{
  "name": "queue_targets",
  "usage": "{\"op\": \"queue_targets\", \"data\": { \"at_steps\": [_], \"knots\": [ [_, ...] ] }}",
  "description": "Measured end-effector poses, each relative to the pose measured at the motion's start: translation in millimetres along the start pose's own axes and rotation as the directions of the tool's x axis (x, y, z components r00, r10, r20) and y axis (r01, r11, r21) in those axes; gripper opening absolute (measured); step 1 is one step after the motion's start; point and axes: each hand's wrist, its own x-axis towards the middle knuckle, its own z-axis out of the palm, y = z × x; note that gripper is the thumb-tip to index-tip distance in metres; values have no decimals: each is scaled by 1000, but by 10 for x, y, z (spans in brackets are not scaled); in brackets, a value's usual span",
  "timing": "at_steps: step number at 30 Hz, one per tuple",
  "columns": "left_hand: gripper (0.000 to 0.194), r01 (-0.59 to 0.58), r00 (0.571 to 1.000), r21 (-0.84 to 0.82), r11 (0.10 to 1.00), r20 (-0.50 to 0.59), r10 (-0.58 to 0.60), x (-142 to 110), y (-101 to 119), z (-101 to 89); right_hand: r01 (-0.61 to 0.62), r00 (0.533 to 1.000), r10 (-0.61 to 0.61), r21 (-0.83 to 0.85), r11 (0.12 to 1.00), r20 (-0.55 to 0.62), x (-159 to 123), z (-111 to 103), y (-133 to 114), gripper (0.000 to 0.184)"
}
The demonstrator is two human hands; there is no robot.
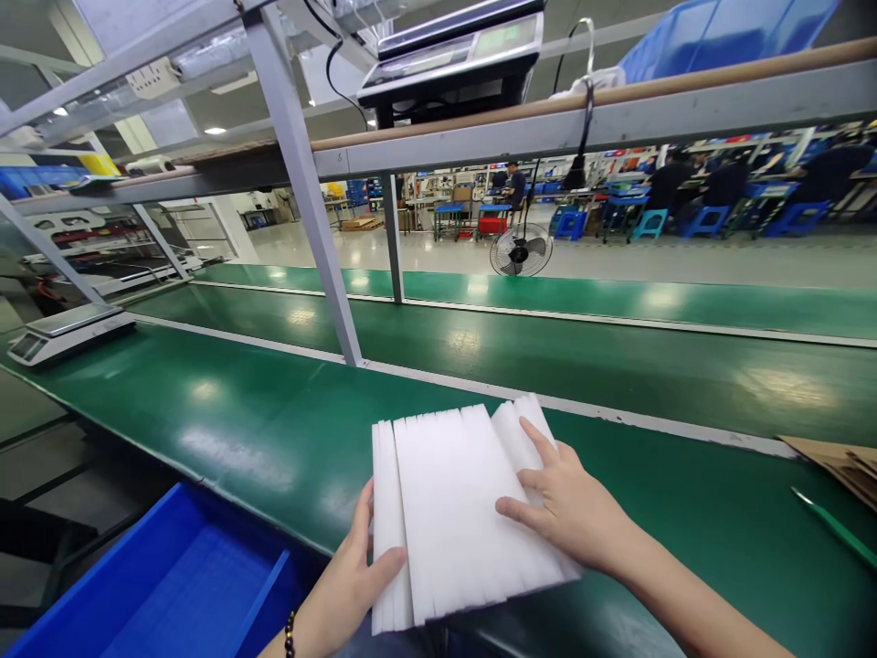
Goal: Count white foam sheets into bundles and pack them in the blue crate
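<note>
A stack of white foam sheets (445,512) lies fanned out on the green work surface (226,420) just in front of me. My left hand (349,576) grips the stack's near left edge, thumb on top and fingers underneath. My right hand (568,503) rests on the right side of the stack, fingers spread and pressing on the top sheets. A beaded bracelet sits on my left wrist.
An open blue bin (164,585) stands below the table's front edge at left. A weighing scale (65,331) sits far left, another on the overhead shelf (452,55). Cardboard (840,461) and a green pen (832,525) lie at right. A metal post (308,210) rises ahead. People sit at distant benches.
</note>
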Motion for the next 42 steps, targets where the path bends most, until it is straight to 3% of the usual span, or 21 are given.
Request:
{"op": "queue_targets", "data": {
  "at_steps": [11, 20, 23, 27, 29, 35, 42],
  "knots": [
    [74, -27, 1000, 26, 999, -13, 27, 5, -49, -28, 31, 997, -17, -182, 983, 78, 19, -47, 50, 67],
    [74, -46, 999, -45, 998, -4, 45, -1, -46, -23, 9, 999, 8, -365, 931, 45, 0, 14, 131, 75],
    [76, -43, 999, -45, 998, 3, 44, -6, -42, -33, -12, 1000, 13, -411, 912, 0, -12, 59, 75, 75],
    [79, -41, 999, -54, 998, 8, 42, 1, -47, -52, 62, 998, -51, -399, 915, 37, -39, 97, -70, 47],
    [79, -56, 998, -72, 996, 11, 57, 6, -45, -56, 80, 996, -63, -363, 928, 59, -36, 100, -177, 43],
    [78, -76, 997, -110, 991, 16, 78, 5, -39, -59, 29, 999, -11, -345, 938, 53, 65, 127, -489, 73],
    [79, -89, 996, -128, 988, 20, 93, -3, -56, -77, 38, 999, -23, -389, 921, 45, 83, 181, -459, 76]
  ]
}}
